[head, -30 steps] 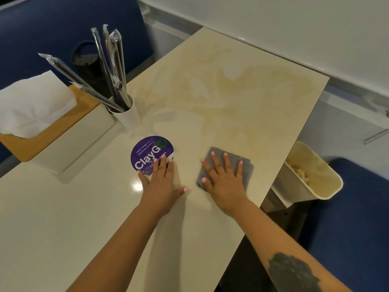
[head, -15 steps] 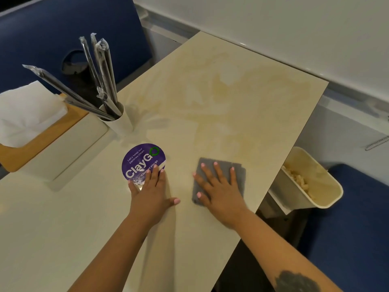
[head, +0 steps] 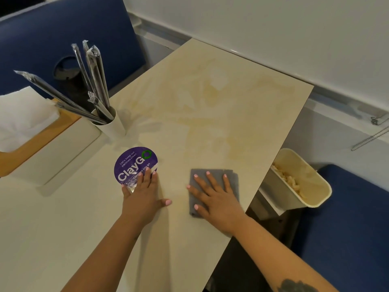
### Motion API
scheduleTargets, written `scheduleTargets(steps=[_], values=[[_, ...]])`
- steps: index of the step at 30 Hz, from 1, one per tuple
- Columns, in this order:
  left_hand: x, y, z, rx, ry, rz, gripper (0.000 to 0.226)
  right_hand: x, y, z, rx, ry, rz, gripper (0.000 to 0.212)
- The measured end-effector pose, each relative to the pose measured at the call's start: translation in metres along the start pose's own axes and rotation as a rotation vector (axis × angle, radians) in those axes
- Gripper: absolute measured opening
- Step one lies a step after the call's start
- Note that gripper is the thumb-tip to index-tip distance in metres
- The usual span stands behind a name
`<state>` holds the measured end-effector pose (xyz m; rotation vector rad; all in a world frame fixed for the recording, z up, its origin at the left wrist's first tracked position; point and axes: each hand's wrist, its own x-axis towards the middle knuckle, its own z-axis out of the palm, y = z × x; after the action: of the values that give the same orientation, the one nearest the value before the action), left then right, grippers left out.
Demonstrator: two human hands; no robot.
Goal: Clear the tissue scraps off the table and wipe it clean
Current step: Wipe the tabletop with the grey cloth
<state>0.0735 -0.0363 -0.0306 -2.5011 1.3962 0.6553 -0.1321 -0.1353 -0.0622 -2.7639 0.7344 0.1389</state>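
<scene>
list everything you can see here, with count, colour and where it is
flat grey wiping cloth: one, grey, near the table's right edge, under the right hand
cream tabletop: one, cream with yellowish smears, centre
round purple ClayGo sticker: one, purple, white lettering, centre-left on the table
white paper cup: one, white, behind the sticker
plastic-wrapped straws: several, dark, standing in the cup
white tissue box with wooden top: one, far left, white tissue sticking out
cream plastic bin: one, hung off the table's right edge, pale scraps inside
blue seats: two, left rear and right
hands: left hand flat, fingertips on the sticker; right hand flat on the cloth
</scene>
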Motion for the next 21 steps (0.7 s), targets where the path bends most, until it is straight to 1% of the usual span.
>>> scheduleTargets(steps=[3,6,8,9,11,13,15,18,21], values=[[0.000,0.001,-0.001,-0.001,-0.008,-0.001,0.092,-0.015,0.023,-0.003,-0.011,-0.009,0.024,0.053],[0.000,0.001,-0.002,0.004,-0.014,-0.004,0.092,-0.002,0.032,-0.013,-0.006,-0.023,0.138,0.064],[0.000,0.002,-0.002,0.014,-0.013,-0.004,0.091,0.014,0.022,-0.017,0.017,-0.029,0.206,0.067],[0.000,0.002,-0.002,0.021,-0.012,-0.006,0.091,0.019,0.014,-0.017,0.029,-0.028,0.212,0.067],[0.000,0.002,-0.002,0.025,-0.017,-0.009,0.091,0.020,0.001,-0.012,0.043,-0.019,0.158,0.064],[0.001,0.002,-0.002,0.028,-0.022,-0.007,0.091,0.010,0.000,-0.003,0.015,-0.023,0.078,0.062],[0.000,0.002,-0.002,0.030,-0.017,-0.006,0.091,-0.002,0.007,0.000,-0.032,-0.021,0.051,0.059],[0.000,0.001,-0.003,0.037,-0.011,-0.006,0.091,-0.005,0.020,-0.003,-0.002,0.020,0.090,0.065],[0.000,0.001,-0.003,0.023,-0.019,-0.010,0.092,0.013,0.014,-0.010,0.085,0.023,0.197,0.074]])
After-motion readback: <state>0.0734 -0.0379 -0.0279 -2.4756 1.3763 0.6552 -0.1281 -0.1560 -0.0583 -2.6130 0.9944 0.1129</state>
